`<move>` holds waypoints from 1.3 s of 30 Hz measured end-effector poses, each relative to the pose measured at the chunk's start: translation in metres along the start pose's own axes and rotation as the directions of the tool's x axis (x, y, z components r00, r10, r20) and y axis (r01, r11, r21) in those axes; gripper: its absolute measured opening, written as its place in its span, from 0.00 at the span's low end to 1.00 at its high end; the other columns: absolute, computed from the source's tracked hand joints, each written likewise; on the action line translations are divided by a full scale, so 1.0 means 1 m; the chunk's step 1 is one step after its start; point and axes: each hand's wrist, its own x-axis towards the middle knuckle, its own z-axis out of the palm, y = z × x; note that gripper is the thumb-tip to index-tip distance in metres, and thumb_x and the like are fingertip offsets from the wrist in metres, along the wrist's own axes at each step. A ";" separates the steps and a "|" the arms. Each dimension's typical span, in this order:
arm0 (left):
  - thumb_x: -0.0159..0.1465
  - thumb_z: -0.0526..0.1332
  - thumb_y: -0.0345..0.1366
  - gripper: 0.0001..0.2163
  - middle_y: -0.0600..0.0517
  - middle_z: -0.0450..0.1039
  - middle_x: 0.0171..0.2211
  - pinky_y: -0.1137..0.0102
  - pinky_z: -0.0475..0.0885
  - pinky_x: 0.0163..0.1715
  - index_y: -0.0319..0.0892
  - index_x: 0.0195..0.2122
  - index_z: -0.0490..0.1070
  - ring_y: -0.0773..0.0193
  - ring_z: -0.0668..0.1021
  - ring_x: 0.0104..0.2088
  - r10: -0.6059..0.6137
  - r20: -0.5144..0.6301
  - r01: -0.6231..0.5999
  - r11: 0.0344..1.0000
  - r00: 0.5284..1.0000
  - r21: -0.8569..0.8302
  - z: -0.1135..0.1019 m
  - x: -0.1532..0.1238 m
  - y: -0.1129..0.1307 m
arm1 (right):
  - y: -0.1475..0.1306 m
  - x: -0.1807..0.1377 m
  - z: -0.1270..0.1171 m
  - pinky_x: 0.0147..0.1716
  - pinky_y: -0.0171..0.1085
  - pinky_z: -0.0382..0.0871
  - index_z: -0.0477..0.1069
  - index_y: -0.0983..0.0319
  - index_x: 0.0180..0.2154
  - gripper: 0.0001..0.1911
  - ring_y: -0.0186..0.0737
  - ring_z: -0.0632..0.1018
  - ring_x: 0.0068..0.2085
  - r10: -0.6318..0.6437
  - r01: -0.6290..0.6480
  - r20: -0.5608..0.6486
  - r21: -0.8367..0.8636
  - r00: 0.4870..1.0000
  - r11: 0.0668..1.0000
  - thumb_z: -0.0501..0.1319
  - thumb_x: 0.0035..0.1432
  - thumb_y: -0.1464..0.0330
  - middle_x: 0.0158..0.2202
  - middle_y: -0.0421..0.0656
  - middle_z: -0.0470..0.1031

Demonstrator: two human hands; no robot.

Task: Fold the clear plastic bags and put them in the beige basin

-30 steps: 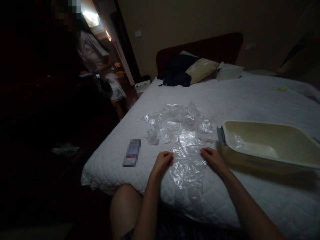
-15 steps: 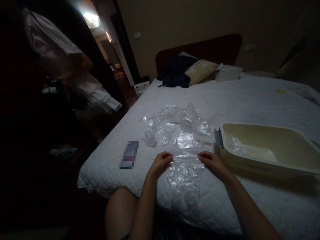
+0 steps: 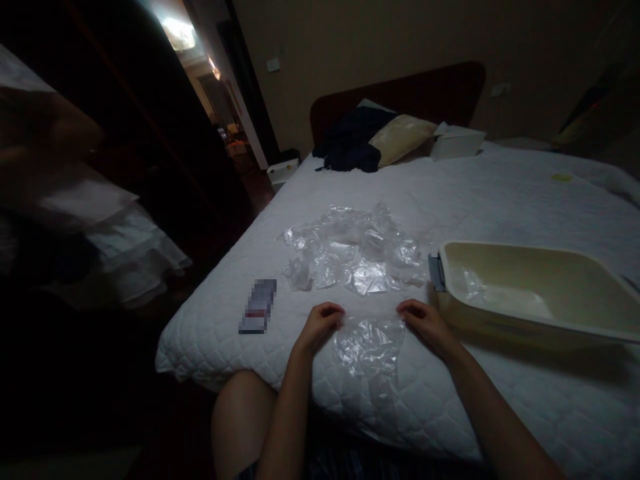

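Left hand (image 3: 320,323) and right hand (image 3: 425,323) each pinch a top corner of the bag (image 3: 369,343), lower centre. Bag lies flat on the bed (image 3: 500,200) between them. Tub (image 3: 530,313) just right.

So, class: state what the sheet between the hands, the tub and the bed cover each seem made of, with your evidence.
The sheet: thin clear plastic film, glossy; it is see-through, crinkled and glints. The tub: probably rigid plastic, cream, smooth with a dull sheen. The bed cover: white quilted fabric, matt; stitched puffy quilting lines show.
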 end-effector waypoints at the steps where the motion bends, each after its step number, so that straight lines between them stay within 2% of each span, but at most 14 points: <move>1: 0.45 0.65 0.36 0.11 0.52 0.69 0.25 0.76 0.65 0.21 0.36 0.28 0.71 0.71 0.71 0.22 0.010 -0.013 -0.010 1.000 1.000 0.012 0.000 0.000 0.000 | 0.000 0.000 0.000 0.35 0.37 0.64 0.72 0.62 0.27 0.07 0.39 0.72 0.32 -0.026 0.026 -0.001 -0.013 1.000 1.000 0.61 0.43 0.65 0.28 0.41 0.73; 7: 0.47 0.62 0.36 0.10 0.53 0.69 0.23 0.76 0.64 0.19 0.37 0.30 0.71 0.69 0.71 0.23 0.081 -0.047 -0.078 0.995 0.996 0.064 0.001 -0.002 -0.002 | -0.007 -0.003 0.002 0.39 0.39 0.64 0.72 0.61 0.23 0.04 0.41 0.72 0.35 -0.127 0.128 0.016 -0.079 0.992 0.989 0.59 0.43 0.68 0.29 0.42 0.72; 12: 0.47 0.59 0.34 0.10 0.51 0.69 0.29 0.76 0.65 0.18 0.38 0.31 0.70 0.69 0.71 0.24 0.113 -0.107 -0.102 0.989 0.988 0.105 0.002 -0.002 -0.002 | -0.011 -0.005 0.007 0.40 0.40 0.64 0.72 0.60 0.22 0.05 0.41 0.71 0.35 -0.153 0.150 -0.014 -0.129 0.988 0.980 0.58 0.43 0.68 0.30 0.42 0.71; 14: 0.47 0.58 0.32 0.09 0.51 0.69 0.30 0.76 0.65 0.20 0.39 0.30 0.70 0.69 0.71 0.25 0.203 -0.186 -0.175 0.972 0.962 0.157 0.001 -0.002 -0.001 | -0.010 -0.005 0.006 0.40 0.40 0.63 0.72 0.60 0.23 0.05 0.41 0.71 0.36 -0.169 0.162 -0.041 -0.141 0.985 0.977 0.57 0.43 0.68 0.31 0.42 0.71; 16: 0.46 0.57 0.30 0.07 0.52 0.68 0.31 0.76 0.67 0.26 0.40 0.28 0.70 0.68 0.71 0.30 0.326 -0.274 -0.271 0.937 0.905 0.220 0.000 -0.004 0.001 | -0.010 -0.007 0.004 0.40 0.40 0.64 0.71 0.60 0.24 0.05 0.41 0.72 0.36 -0.179 0.163 -0.113 -0.133 0.977 0.978 0.57 0.43 0.68 0.31 0.42 0.71; 18: 0.48 0.56 0.31 0.05 0.52 0.68 0.29 0.75 0.67 0.29 0.40 0.27 0.69 0.67 0.72 0.31 0.365 -0.330 -0.307 0.927 0.871 0.215 0.001 -0.007 0.007 | -0.015 -0.010 0.003 0.37 0.40 0.65 0.71 0.61 0.26 0.06 0.41 0.72 0.34 -0.130 0.114 -0.210 -0.087 0.969 0.990 0.57 0.44 0.68 0.30 0.43 0.71; 20: 0.50 0.56 0.33 0.05 0.52 0.69 0.27 0.73 0.68 0.30 0.40 0.28 0.68 0.68 0.73 0.28 0.271 -0.320 -0.252 0.963 0.908 0.100 0.006 -0.013 0.016 | -0.025 -0.014 0.006 0.32 0.39 0.68 0.70 0.61 0.30 0.08 0.40 0.73 0.31 -0.002 0.009 -0.272 0.022 0.962 1.000 0.57 0.45 0.65 0.31 0.44 0.72; 22: 0.51 0.57 0.37 0.07 0.50 0.72 0.30 0.71 0.69 0.31 0.40 0.29 0.68 0.67 0.74 0.28 0.137 -0.226 -0.152 0.987 0.964 -0.048 0.015 -0.018 0.026 | -0.040 -0.019 0.017 0.29 0.39 0.69 0.70 0.61 0.32 0.11 0.40 0.74 0.30 0.147 -0.099 -0.243 0.196 0.959 0.975 0.58 0.46 0.62 0.32 0.45 0.73; 24: 0.51 0.59 0.41 0.11 0.47 0.73 0.32 0.68 0.69 0.35 0.38 0.31 0.69 0.64 0.75 0.31 0.024 -0.053 -0.030 0.992 0.998 -0.124 0.026 -0.022 0.032 | -0.053 -0.023 0.034 0.34 0.39 0.71 0.70 0.61 0.33 0.12 0.42 0.76 0.36 0.226 -0.167 -0.109 0.394 0.968 0.904 0.59 0.47 0.61 0.33 0.46 0.75; 26: 0.51 0.60 0.41 0.12 0.45 0.73 0.34 0.67 0.69 0.39 0.38 0.32 0.69 0.61 0.76 0.35 -0.031 0.036 0.037 0.988 0.999 -0.153 0.035 -0.023 0.031 | -0.060 -0.025 0.052 0.39 0.40 0.70 0.71 0.60 0.34 0.12 0.43 0.76 0.41 0.264 -0.252 0.048 0.504 0.963 0.826 0.58 0.48 0.61 0.38 0.47 0.75; 29: 0.51 0.61 0.39 0.10 0.46 0.73 0.34 0.68 0.68 0.41 0.39 0.30 0.69 0.61 0.76 0.37 -0.066 0.002 0.066 0.987 0.998 -0.149 0.037 -0.017 0.019 | -0.056 -0.022 0.068 0.41 0.40 0.70 0.71 0.60 0.31 0.09 0.43 0.76 0.42 0.386 -0.409 0.161 0.540 0.908 0.736 0.59 0.48 0.63 0.38 0.47 0.75; 31: 0.50 0.61 0.37 0.08 0.46 0.74 0.33 0.69 0.68 0.39 0.38 0.29 0.69 0.63 0.76 0.35 -0.169 -0.027 0.162 0.974 0.985 -0.159 0.030 -0.011 0.011 | -0.048 -0.020 0.067 0.41 0.42 0.70 0.71 0.60 0.30 0.07 0.43 0.76 0.41 0.438 -0.435 0.139 0.564 0.888 0.702 0.60 0.46 0.64 0.36 0.47 0.76; 35: 0.52 0.59 0.37 0.08 0.43 0.74 0.31 0.68 0.70 0.35 0.37 0.29 0.68 0.62 0.77 0.33 -0.265 0.003 0.261 0.948 0.964 -0.183 0.010 -0.004 0.011 | -0.037 -0.020 0.046 0.41 0.44 0.71 0.71 0.60 0.27 0.05 0.45 0.76 0.41 0.449 -0.396 0.063 0.591 0.891 0.703 0.61 0.45 0.66 0.35 0.48 0.76; 39: 0.52 0.59 0.38 0.10 0.45 0.73 0.32 0.71 0.70 0.30 0.37 0.31 0.68 0.63 0.76 0.31 -0.180 0.005 0.177 0.964 0.984 -0.197 -0.006 -0.012 0.019 | -0.046 -0.023 0.018 0.34 0.41 0.73 0.72 0.60 0.29 0.08 0.44 0.77 0.37 0.389 -0.349 0.045 0.546 0.920 0.761 0.61 0.46 0.63 0.36 0.48 0.76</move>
